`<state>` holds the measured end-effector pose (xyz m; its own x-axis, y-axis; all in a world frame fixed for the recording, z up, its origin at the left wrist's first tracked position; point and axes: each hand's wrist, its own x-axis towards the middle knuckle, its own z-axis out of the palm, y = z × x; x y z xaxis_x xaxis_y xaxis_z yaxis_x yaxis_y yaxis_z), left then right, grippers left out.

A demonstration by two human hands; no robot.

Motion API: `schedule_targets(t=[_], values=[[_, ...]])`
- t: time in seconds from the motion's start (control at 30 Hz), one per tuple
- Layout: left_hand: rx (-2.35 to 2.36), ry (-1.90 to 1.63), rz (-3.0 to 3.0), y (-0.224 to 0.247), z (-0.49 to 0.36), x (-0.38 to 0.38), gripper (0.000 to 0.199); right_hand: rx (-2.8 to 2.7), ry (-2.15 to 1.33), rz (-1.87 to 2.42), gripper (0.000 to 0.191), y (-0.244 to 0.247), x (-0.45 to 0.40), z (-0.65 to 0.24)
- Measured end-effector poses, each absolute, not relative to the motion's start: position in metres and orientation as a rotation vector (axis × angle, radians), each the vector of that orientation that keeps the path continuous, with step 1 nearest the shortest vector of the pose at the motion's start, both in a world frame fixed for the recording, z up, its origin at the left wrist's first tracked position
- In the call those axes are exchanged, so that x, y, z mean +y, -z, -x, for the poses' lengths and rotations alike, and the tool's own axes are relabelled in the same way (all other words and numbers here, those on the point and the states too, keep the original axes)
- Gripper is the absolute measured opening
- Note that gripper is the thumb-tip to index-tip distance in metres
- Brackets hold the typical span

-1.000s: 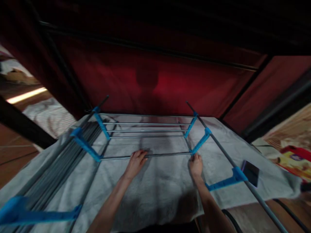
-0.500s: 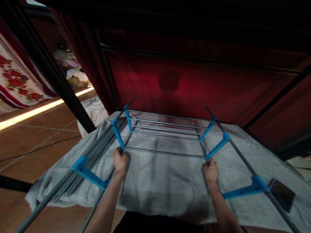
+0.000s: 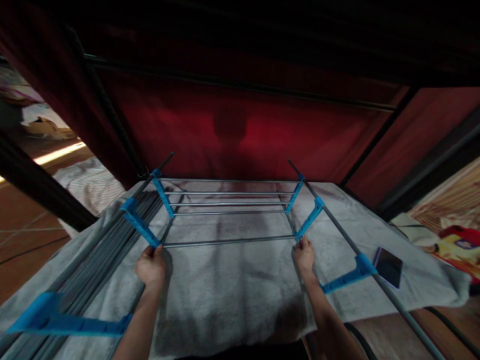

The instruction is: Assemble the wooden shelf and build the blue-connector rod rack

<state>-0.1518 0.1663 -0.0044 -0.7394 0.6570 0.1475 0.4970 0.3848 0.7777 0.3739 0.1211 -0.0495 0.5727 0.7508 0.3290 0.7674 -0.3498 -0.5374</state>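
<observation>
A frame of grey metal tubes joined by blue plastic brackets lies on a grey cloth. My left hand is closed round the lower left tube, just below a blue bracket. On the other side my right hand grips the lower right tube beneath another blue bracket. Between the brackets run several thin crossbars, the nearest crossbar spanning from hand to hand. Larger blue brackets sit nearer to me, one at the left and one at the right.
A bundle of grey tubes lies at the left of the cloth. A phone rests at the right, beyond the right long tube. Red fabric hangs behind, between dark posts. A colourful packet is at the far right.
The view has turned to the right, so the frame and both hands appear further left. My left hand now sits right at the bracket's lower end. Both hands keep their hold.
</observation>
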Motion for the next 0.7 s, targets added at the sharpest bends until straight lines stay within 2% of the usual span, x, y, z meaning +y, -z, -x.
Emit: schedule_targets(t=[0.43, 0.7], values=[[2.568, -1.175, -1.104, 0.018, 0.158, 0.173, 0.051, -1.129, 0.056, 2.231, 0.045, 0.044, 0.128, -0.364], [2.525, -1.056, -1.074, 0.002, 0.152, 0.167, 0.059, -1.104, -0.013, 2.153, 0.05, 0.04, 0.127, -0.363]])
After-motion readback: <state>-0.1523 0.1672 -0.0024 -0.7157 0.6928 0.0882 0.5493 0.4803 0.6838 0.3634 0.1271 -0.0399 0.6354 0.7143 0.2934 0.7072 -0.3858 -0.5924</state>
